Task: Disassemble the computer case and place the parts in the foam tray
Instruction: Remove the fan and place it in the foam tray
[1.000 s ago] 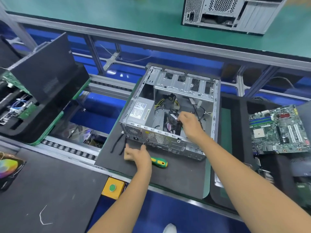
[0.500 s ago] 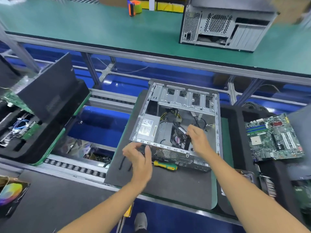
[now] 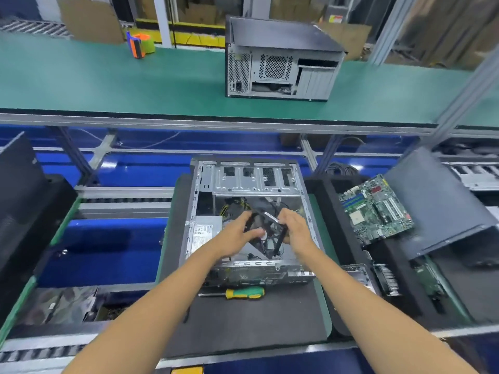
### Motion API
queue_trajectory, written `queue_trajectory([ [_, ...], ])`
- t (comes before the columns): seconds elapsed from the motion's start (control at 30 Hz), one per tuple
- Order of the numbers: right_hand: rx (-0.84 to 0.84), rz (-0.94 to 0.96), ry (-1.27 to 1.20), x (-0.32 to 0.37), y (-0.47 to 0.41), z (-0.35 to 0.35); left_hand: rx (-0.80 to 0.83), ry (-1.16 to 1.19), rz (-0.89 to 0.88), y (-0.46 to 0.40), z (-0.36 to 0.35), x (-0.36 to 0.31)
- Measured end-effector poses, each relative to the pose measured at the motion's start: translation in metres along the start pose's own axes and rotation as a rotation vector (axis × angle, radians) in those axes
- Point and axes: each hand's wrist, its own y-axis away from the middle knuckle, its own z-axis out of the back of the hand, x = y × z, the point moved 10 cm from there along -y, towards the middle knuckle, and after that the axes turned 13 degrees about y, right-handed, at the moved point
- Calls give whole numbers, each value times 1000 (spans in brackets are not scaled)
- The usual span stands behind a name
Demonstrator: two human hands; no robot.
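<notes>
Nearest me, a yellow-green-handled screwdriver (image 3: 237, 293) lies on the dark mat in front of the open steel computer case (image 3: 244, 182). Over the case, my left hand (image 3: 234, 237) and right hand (image 3: 296, 230) grip a square black fan (image 3: 267, 233). Right of the case, a green motherboard (image 3: 375, 209) rests in the black foam tray (image 3: 334, 228).

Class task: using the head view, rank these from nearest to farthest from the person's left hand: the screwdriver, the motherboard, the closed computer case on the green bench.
From the left hand:
1. Screwdriver, just below it, on the mat in front of the open case.
2. Motherboard, off to the right, in the foam tray.
3. Closed computer case, far beyond, on the green bench.
</notes>
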Motion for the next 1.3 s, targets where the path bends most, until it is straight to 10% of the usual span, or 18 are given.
queue_trajectory([
  [0.33,-155,28,60,-23,10,62,-87,181,-161,-15,-21,-51],
  [0.53,-121,267,974,-27,28,135,-32,-132,-351,-38,-83,-120],
  [0.73,-194,172,772,-83,39,228,94,-142,-410,-78,-177,-160],
  [0.93,-285,-149,523,-196,61,302,-156,93,-81,-134,-233,-118],
  [1.3,383,-152,1409,-299,43,294,-351,571,542,-159,-331,-14],
])
